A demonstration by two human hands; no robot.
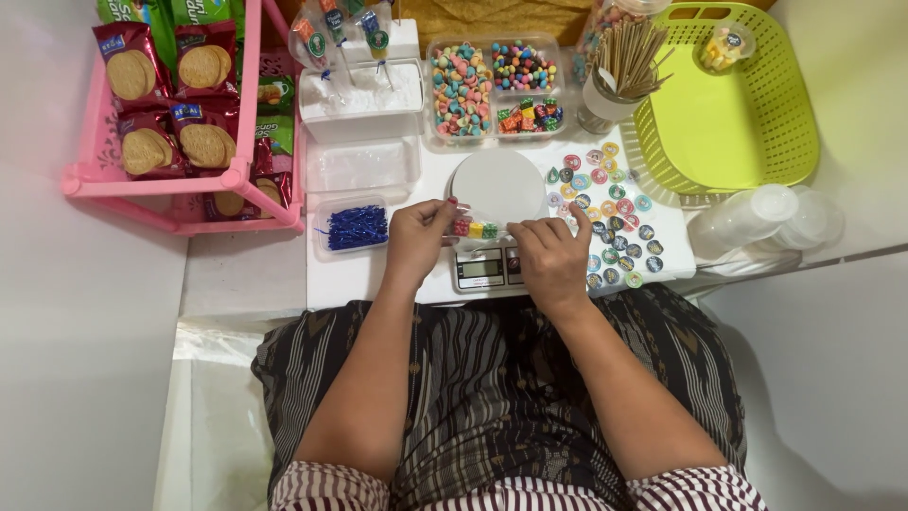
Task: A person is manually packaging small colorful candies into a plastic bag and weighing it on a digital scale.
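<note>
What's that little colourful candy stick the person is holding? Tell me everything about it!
The candy stick is a short row of small sweets, red, yellow and green, that seems to be wrapped in clear plastic. It lies level, sideways, just above the white scale, near its display. The left hand pinches its left end and the right hand pinches its right end with the fingertips. The ends are hidden under the fingers, so whether a stick runs through it cannot be told.
</note>
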